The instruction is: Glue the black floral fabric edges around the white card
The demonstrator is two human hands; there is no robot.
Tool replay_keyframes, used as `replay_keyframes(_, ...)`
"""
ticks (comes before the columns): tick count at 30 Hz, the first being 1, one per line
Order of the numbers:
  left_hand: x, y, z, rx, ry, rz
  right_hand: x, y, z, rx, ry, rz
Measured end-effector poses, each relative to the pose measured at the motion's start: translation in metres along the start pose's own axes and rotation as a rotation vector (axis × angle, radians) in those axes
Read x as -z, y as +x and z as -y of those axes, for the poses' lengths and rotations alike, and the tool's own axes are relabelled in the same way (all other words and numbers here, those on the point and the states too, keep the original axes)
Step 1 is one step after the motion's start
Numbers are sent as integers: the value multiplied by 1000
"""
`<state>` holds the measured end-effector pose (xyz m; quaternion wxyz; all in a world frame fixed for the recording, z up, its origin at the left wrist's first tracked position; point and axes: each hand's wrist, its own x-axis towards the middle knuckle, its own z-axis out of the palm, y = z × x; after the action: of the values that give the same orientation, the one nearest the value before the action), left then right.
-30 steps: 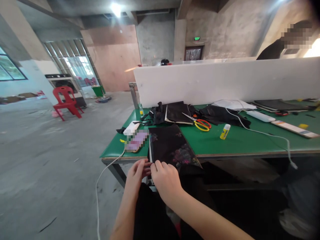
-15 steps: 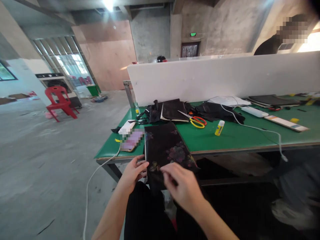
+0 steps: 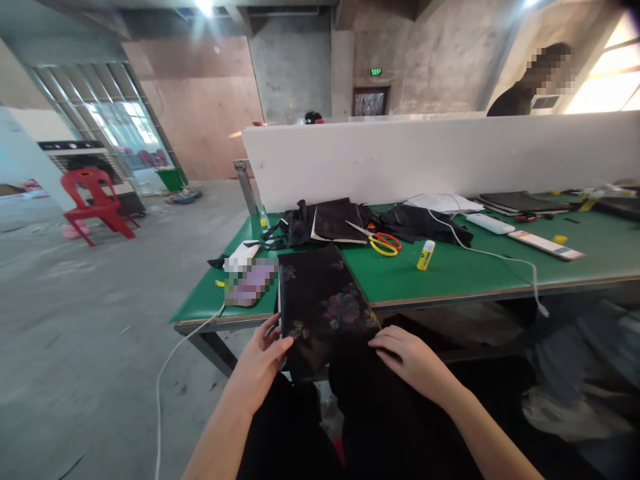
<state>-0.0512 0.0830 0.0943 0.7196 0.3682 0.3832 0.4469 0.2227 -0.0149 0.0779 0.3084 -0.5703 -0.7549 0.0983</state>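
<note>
Now both hands, left (image 3: 257, 363) and right (image 3: 413, 360), pinch floral black fabric (image 3: 323, 307) edges.

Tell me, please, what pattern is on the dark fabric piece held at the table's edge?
Black fabric piece with pink-purple floral print, seen in the head view.

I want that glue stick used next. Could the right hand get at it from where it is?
Probably yes. The right hand rests on the black floral fabric at the table's near edge, and only bare green table lies between it and the upright glue stick. It would have to let go of the fabric.
</note>
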Motion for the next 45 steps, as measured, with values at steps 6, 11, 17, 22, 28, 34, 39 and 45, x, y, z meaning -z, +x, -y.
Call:
replay_keyframes(6, -2, -3, 5, -31, 8, -119, 24, 11, 22, -32, 190, -72)
replay_keyframes(11, 1, -2, 12, -162, 146, -207, 23, 57, 46, 59, 147, -90)
replay_keyframes(17, 5, -4, 10, -343, 460, -355, -9, 101, 73, 305, 5, 143)
replay_keyframes(22, 6, -9, 2, -461, 546, -258, -34, 115, 87, 395, -176, 165)
replay_keyframes(28, 11, -1, 3, -302, 267, -122, -51, 116, 89, 414, -293, 86)
replay_keyframes(34, 20, 3, 5, -325, 276, -97, -57, 113, 85, 437, -335, 38)
replay_keyframes(39, 23, -2, -3, -502, 589, -149, -59, 112, 86, 423, -344, -30)
replay_keyframes(45, 23, -2, -4, -835, 845, -122, -62, 113, 88, 414, -431, -110)
